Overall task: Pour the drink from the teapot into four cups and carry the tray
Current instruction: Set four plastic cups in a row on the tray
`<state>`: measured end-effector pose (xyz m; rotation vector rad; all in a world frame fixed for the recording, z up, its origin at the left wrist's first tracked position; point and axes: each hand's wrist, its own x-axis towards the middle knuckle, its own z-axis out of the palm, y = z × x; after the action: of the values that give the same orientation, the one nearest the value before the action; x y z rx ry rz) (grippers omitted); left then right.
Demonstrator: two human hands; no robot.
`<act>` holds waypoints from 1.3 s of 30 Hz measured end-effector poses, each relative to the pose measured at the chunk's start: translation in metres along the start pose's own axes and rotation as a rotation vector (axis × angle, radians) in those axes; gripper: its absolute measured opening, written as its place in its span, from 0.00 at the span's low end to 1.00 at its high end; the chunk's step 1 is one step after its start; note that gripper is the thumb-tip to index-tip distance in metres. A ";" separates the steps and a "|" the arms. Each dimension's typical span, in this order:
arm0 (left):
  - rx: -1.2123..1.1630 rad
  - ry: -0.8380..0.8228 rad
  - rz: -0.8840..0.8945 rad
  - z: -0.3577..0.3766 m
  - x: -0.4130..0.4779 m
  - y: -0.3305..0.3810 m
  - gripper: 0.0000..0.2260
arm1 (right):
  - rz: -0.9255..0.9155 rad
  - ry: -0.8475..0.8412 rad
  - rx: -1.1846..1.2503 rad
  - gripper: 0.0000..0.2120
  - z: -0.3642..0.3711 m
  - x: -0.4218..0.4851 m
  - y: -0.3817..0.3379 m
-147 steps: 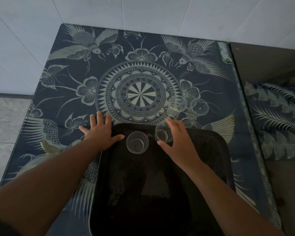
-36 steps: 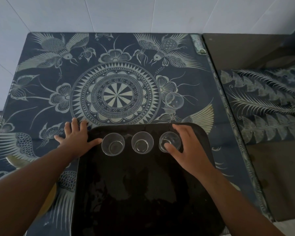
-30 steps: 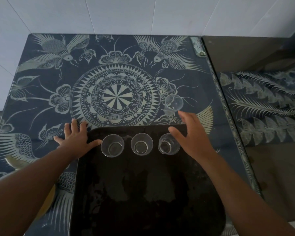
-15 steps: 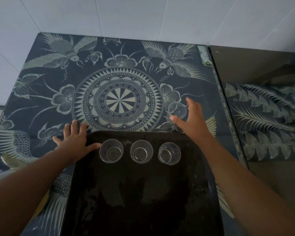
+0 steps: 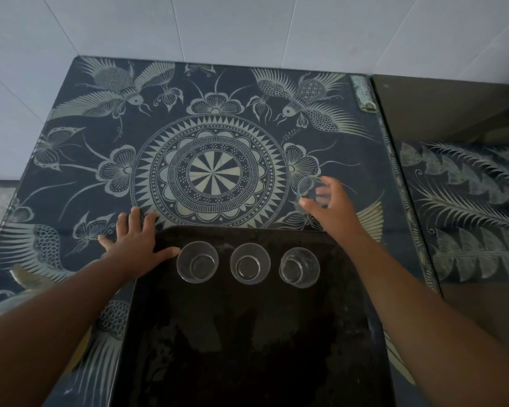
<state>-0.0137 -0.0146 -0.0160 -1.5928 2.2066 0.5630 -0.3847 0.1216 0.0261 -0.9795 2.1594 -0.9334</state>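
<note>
Head view, looking down. Black tray (image 5: 247,362) lay on the patterned dark-blue surface (image 5: 71,177), its near end running out of the bottom of the view.

Three clear cups stood upright in a row on the tray, just inside its far rim and apart from one another: left cup (image 5: 197,261), middle cup (image 5: 249,263), right cup (image 5: 299,267). The tray's dark floor showed through their bottoms.

Fourth cup (image 5: 309,190) was off the tray, just beyond its far-right corner. Right hand (image 5: 334,211) gripped it, thumb on the side nearest the tray and fingers curled round the far side. The cup looked tilted, mouth turned away from the tray's right side. It was blurred, so I could not tell whether it touched the surface.

Left hand (image 5: 135,245) lay flat at the tray's far-left corner, fingers spread on the surface and thumb lying along the tray rim, its tip just beside the left cup. It held nothing.

The two hands were well apart, one at each far corner of the tray.

Round mandala print (image 5: 215,174) sat beyond the tray's far rim, between the hands. Left of the tray, a pale shape (image 5: 24,279) showed partly under the left forearm; could not tell what it was. White tiled wall (image 5: 247,24) rose beyond the tray, past the surface's far edge.
</note>
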 end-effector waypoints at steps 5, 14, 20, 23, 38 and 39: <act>-0.005 0.004 0.002 0.000 0.001 0.000 0.49 | -0.004 0.004 0.033 0.33 0.000 -0.001 0.000; -0.002 0.027 -0.003 0.002 0.004 -0.003 0.49 | -0.041 0.039 0.052 0.36 -0.020 -0.024 0.000; -0.006 0.027 -0.006 0.002 0.005 -0.003 0.49 | -0.035 0.037 0.048 0.40 -0.039 -0.060 0.011; -0.002 0.041 -0.011 0.003 0.005 -0.003 0.49 | -0.012 0.035 0.033 0.39 -0.044 -0.079 0.021; -0.005 0.061 0.005 0.004 0.006 -0.004 0.48 | 0.025 0.000 0.052 0.36 -0.035 -0.139 0.061; -0.007 0.061 0.007 0.004 0.006 -0.005 0.48 | 0.029 0.000 0.048 0.36 -0.034 -0.139 0.062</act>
<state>-0.0109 -0.0188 -0.0229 -1.6271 2.2569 0.5311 -0.3558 0.2753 0.0273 -0.9229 2.1355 -0.9663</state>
